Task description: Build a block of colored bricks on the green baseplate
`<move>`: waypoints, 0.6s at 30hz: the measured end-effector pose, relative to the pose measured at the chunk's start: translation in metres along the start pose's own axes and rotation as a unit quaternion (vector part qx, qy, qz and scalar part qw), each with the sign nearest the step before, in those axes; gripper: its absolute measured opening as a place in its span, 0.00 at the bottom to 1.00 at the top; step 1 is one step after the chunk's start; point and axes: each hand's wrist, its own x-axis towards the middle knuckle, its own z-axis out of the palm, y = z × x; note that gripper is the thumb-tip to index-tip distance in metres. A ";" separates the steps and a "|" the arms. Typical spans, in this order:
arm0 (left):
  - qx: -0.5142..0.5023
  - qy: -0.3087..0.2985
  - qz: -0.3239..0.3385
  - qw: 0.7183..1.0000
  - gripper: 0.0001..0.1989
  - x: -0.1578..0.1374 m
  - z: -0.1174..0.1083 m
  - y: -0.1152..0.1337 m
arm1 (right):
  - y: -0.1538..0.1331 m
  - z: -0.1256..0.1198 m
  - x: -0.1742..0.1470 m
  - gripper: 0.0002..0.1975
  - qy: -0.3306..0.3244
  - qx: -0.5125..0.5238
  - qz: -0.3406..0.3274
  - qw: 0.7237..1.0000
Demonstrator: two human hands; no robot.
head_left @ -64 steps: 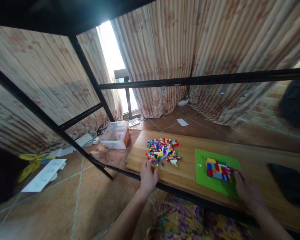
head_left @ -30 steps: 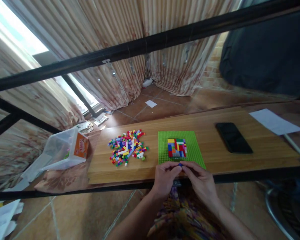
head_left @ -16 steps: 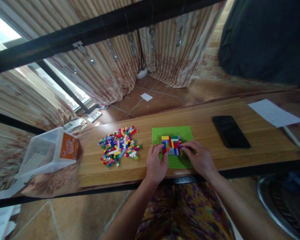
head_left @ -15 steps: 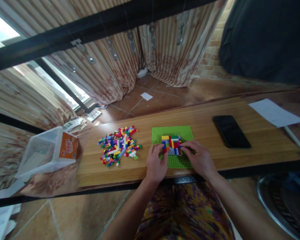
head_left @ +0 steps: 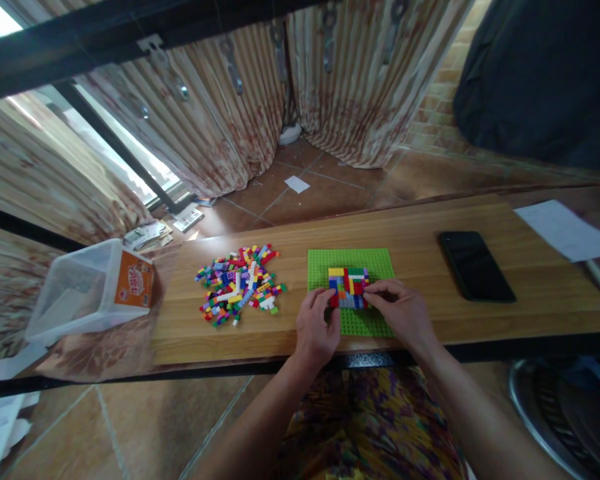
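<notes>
A flat, many-coloured block of toy bricks [head_left: 349, 285] rests on a green studded baseplate [head_left: 365, 325]. My left hand [head_left: 318, 327] has its thumb and fingertips closed on the block's left edge, at the blue and red bricks. On the opposite side, my right hand [head_left: 403, 308] pinches the right edge with thumb and forefinger. Whether it also holds a separate small brick is too small to tell. To the left of the baseplate lies a loose heap of mixed toy bricks [head_left: 239, 283] on the wooden board.
A black phone [head_left: 477, 266] lies on the wooden board [head_left: 285, 337] to the right, with white paper [head_left: 566, 229] beyond it. At the far left stands a clear plastic tub [head_left: 80, 293] with an orange label. A black metal bar [head_left: 205, 370] runs along the near edge.
The view has shifted slightly, so the board and its contents sit a little differently in frame. Both hands stay at the sides of the brick block.
</notes>
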 end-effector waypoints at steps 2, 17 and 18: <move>-0.001 -0.001 -0.001 1.000 0.17 0.000 0.000 -0.001 | 0.001 0.000 0.002 0.13 -0.005 0.021 0.020 1.000; 0.026 0.012 -0.006 1.000 0.20 -0.003 0.004 0.003 | 0.008 -0.021 0.010 0.19 0.075 0.111 0.048 0.990; 0.025 0.012 -0.009 1.000 0.21 -0.003 0.005 0.005 | 0.007 -0.021 0.013 0.19 0.089 0.094 0.044 0.991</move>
